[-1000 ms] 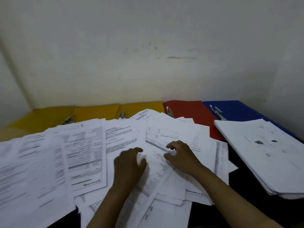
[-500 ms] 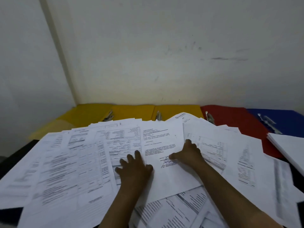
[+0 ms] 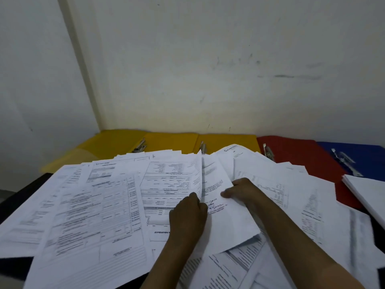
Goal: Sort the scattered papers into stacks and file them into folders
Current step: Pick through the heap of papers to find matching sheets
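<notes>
Head view. A loose spread of white printed papers (image 3: 100, 205) covers most of a dark table (image 3: 18, 197); the sheets are thin, flat and rectangular, overlapping at varied angles, and carry black text and ruled tables that are too blurred to read.

Near the middle of the spread lies one letter sheet (image 3: 225, 222), printed with paragraph text and a signature. Its left edge is raised and its surface bows slightly.

The left hand (image 3: 187, 217) is curled, knuckles up, with its fingertips at the raised left edge of the letter sheet, where that edge meets a form sheet (image 3: 170, 182); which of the two edges the fingers grip cannot be told.

The right hand (image 3: 241, 189) pinches the upper right edge of the letter sheet, the thumb on top.

A neat, squared stack of white sheets (image 3: 366, 195) sits at the right edge, apart from the spread.

Along the back, against a scuffed white wall (image 3: 208, 69), lie open card folders with a matte surface: a yellow folder (image 3: 116, 140), a second yellow folder (image 3: 227, 140), a red folder (image 3: 302, 155) and a blue folder (image 3: 358, 153). Each carries a flat metal fastener; one such metal clip (image 3: 267, 152) lies on the red folder. The spread overlaps the folders' near edges.
</notes>
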